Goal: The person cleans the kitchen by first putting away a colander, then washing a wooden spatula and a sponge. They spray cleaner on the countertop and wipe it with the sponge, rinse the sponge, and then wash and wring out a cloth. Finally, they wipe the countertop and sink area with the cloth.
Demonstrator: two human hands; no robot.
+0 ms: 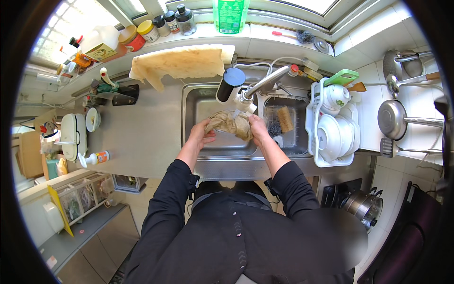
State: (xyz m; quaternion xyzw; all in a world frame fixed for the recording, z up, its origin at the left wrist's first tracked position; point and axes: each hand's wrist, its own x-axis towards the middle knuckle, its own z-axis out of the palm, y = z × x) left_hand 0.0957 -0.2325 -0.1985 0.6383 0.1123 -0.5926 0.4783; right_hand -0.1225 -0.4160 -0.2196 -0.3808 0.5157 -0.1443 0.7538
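A bunched tan cloth [228, 124] spans the space between my two hands, above the larger basin of a stainless steel sink [202, 101]. My left hand [202, 134] grips its left end with some fingers spread below it. My right hand [258, 127] pinches the right end. Directly over the cloth is the tap [264, 83], which has a white filter head [244, 103] on its spout. A clear stream or nozzle part meets the cloth there; I cannot tell which. A black cylinder with a blue-grey top [231, 85] stands left of the spout.
The smaller basin at right holds a wire rack, a brown sponge [284, 119] and a dark scouring pad [274, 128]. A white dish rack [312, 142] with bowls stands beside it. Left on the counter are a spray bottle [95, 158] and a knife block [126, 95]. A stained cloth [181, 64] hangs behind.
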